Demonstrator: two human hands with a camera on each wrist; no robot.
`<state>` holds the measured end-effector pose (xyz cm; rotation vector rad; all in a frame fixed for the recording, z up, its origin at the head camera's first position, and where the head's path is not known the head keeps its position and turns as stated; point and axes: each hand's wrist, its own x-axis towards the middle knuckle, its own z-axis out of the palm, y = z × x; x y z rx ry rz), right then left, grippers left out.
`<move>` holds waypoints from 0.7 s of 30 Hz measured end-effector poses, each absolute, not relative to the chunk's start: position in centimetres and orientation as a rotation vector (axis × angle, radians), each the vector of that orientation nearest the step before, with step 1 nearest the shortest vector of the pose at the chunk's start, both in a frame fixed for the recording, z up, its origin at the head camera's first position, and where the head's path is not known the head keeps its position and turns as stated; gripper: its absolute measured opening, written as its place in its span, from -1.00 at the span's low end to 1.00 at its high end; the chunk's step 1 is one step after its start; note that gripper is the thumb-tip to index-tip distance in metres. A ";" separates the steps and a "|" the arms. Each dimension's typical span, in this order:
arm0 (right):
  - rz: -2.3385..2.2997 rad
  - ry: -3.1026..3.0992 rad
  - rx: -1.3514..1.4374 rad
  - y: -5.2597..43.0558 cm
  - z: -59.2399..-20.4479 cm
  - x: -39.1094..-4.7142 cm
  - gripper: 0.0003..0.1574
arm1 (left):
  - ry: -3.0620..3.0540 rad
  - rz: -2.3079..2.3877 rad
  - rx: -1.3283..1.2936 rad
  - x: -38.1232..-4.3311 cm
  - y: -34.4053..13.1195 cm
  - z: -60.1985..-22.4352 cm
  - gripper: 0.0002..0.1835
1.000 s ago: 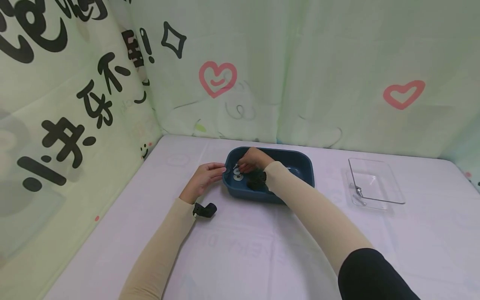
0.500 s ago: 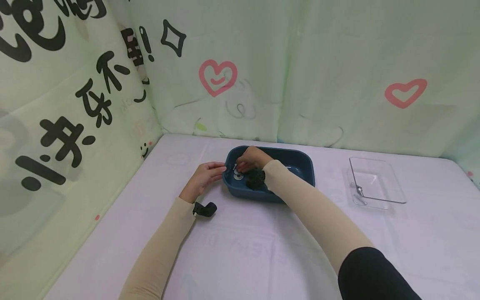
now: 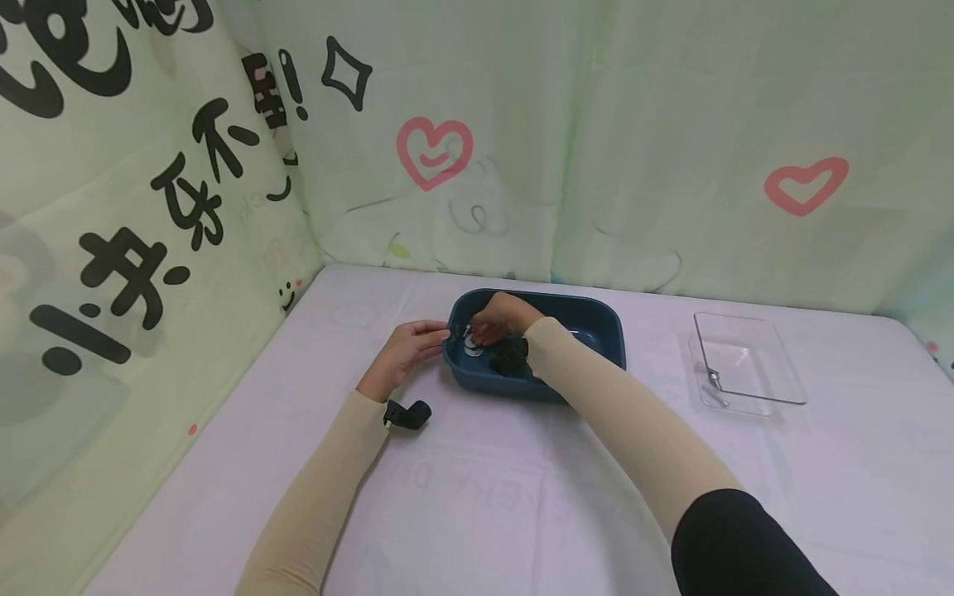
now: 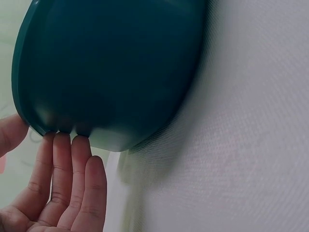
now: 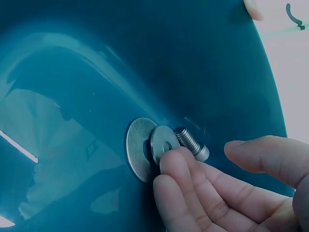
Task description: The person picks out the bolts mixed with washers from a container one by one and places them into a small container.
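My left hand pinches the left rim of a dark blue plastic basin. Its fingertips lie on the outer wall, and the thumb tip laps over the edge. Inside the basin, at the left end, is my right hand. In the right wrist view its bent fingers touch a smaller metal washer, while the thumb stands apart. That washer overlaps a larger washer. A threaded bolt with a round head lies beside them, just behind the fingertips.
A clear box with its lid raised stands on the right of the white-covered table. A small metal clasp sits at its front left. Printed curtains hang behind and to the left.
My right fingers have shifted slightly over the washers. Two discs showed one above the other a second ago; now they lie closer and are partly covered. My left hand stays at the rim.
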<state>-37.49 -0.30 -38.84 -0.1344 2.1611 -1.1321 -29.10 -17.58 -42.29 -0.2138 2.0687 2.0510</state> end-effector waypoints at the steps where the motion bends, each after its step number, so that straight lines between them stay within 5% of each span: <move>1: -1.136 2.153 -0.135 -0.3 -38.9 -37.5 -0.67 | 2.071 2.049 -0.215 -29.1 -17.6 -42.2 -0.58; 21: -1.274 2.050 -0.079 -0.3 -39.4 -37.3 -0.66 | 2.074 2.043 -0.226 -29.2 -17.6 -42.3 -0.58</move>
